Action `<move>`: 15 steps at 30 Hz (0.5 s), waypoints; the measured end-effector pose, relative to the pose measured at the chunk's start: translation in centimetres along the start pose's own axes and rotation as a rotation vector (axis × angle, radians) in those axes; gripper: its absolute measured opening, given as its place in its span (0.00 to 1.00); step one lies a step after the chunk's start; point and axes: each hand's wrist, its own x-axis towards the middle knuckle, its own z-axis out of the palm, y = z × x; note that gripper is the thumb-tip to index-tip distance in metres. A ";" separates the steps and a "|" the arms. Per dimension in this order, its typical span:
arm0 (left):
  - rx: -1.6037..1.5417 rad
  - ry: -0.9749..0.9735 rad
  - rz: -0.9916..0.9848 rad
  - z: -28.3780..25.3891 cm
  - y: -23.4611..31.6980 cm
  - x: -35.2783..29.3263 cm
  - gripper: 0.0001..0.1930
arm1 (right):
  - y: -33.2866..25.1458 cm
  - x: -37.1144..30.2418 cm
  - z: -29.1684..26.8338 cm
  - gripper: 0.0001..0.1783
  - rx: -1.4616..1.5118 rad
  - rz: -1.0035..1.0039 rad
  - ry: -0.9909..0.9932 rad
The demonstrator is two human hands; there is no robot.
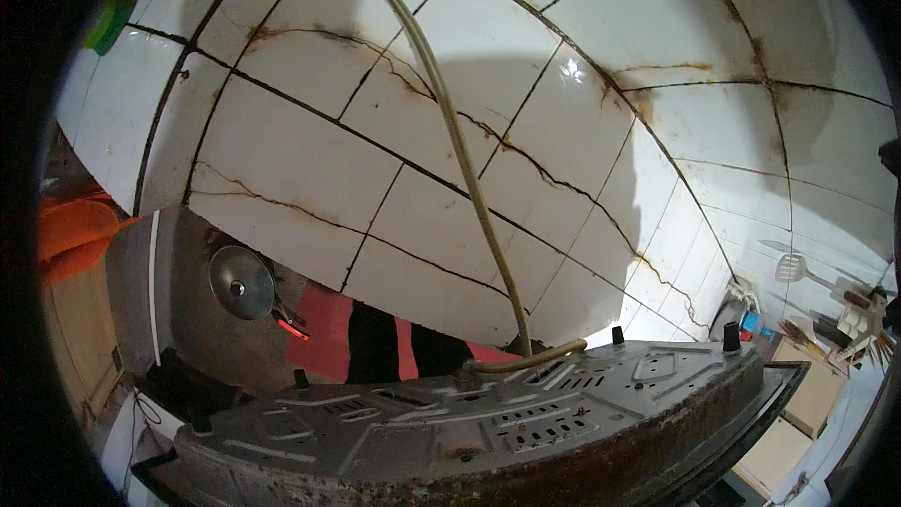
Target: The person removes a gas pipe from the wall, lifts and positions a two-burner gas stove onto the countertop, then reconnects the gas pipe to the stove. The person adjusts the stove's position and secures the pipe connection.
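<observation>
Looking down, we have a metal stove (460,441) close in front of us, on the near side of a white tiled surface (300,160). Its long axis runs from our left to our right, the right end sitting a little higher in view than the left. The slotted underside is turned up into sight, and the black feet (731,337) point away from us, toward the tiles. The rusty side wall of the stove faces us. Our hands are out of view, so we cannot tell whether they are clamped on the stove or apart from it. A yellowish hose (458,145) comes across the tiles to the stove's far edge, and a short bent pipe (530,358) lies by the underside there; we cannot tell if the two join. Beyond the stove's left half we see a red and black cloth (319,329), and farther left of it a round metal lid or pan (230,272). An orange cloth (70,235) is well to the stove's left, and a spatula (791,268) is beyond its right end
</observation>
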 end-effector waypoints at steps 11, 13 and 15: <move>-0.026 -0.092 0.111 2.2 1.9 -0.1 0.26 | 0.8 1.1 0.0 0.37 -0.019 -0.082 -0.053; -0.020 -0.114 0.158 3.5 3.1 -0.1 0.26 | 1.0 1.5 -0.5 0.37 -0.033 -0.108 -0.072; 0.008 -0.154 0.226 5.4 4.6 0.3 0.26 | 1.4 1.8 -1.3 0.38 -0.074 -0.150 -0.089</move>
